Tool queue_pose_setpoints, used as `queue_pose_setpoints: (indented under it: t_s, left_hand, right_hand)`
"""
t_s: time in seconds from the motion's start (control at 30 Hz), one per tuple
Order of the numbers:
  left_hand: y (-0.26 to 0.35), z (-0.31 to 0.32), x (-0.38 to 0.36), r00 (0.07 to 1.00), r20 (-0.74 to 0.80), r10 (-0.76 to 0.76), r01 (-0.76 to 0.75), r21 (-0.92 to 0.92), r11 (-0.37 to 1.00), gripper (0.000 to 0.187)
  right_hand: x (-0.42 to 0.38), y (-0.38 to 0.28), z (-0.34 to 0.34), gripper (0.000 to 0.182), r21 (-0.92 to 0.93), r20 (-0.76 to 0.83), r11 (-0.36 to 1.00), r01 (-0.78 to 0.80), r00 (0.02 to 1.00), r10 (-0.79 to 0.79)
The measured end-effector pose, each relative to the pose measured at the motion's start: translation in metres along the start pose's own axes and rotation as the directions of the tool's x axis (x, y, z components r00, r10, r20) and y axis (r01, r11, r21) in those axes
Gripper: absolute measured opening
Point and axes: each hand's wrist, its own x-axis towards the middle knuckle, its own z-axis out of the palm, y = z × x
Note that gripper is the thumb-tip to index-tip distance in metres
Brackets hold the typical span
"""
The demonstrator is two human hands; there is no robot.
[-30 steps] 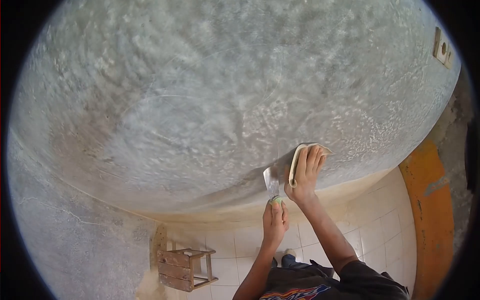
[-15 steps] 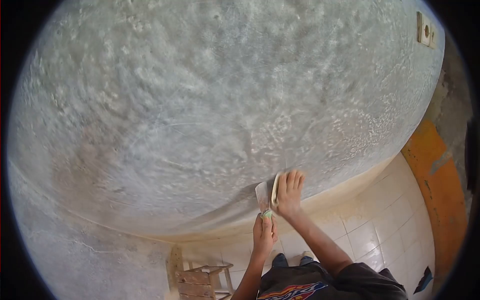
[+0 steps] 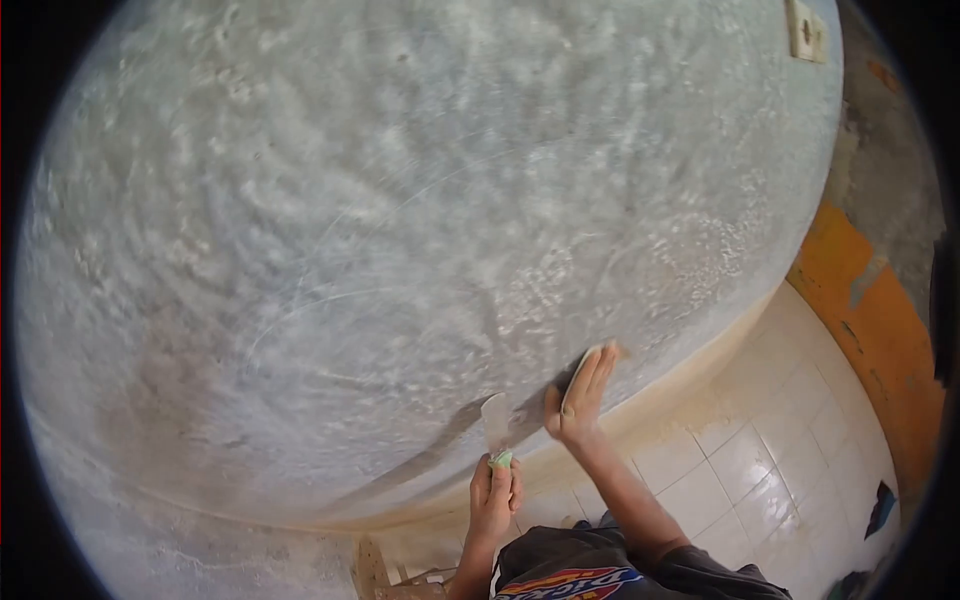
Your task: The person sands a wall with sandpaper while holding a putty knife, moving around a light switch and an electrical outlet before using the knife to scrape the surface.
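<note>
My left hand (image 3: 491, 500) is closed round the green handle of a putty knife (image 3: 495, 424). Its wide, pale blade points up, near the grey wall (image 3: 400, 300). To the right, my right hand (image 3: 586, 398) presses a thin, pale, flat-edged piece (image 3: 573, 384) toward the wall, fingers together over its back. Much of that piece is hidden by the hand, so its exact kind cannot be made out. Dark shadows of hands and tools fall on the wall beside them.
White floor tiles (image 3: 735, 465) lie below the wall. A wooden stool (image 3: 410, 590) is partly visible at the bottom. An orange painted strip (image 3: 865, 310) runs along the right. A wall socket (image 3: 803, 30) sits at upper right, and a dark scrap (image 3: 880, 510) lies on the floor.
My right hand has moved to the right along the wall with the flat piece, away from the putty knife. The knife sits lower and further left in view; the camera has also shifted.
</note>
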Motion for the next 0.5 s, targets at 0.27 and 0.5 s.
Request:
queue_pose_setpoints:
  t_s: [0.27,0.5]
  left_hand:
    - [0.005,0.006,0.009,0.998,0.063,-0.028,0.031,-0.043,0.999,0.036]
    - [0.009,0.037,0.019,0.999,0.027,0.033,-0.034,0.026,0.999,0.037]
  right_hand:
    - [0.146,0.037,-0.060,0.072,-0.168,-0.146,0.986,0.017,0.988,-0.042]
    - [0.056,0.047,-0.031,0.076,-0.169,0.003,0.981,0.090,0.996,-0.091]
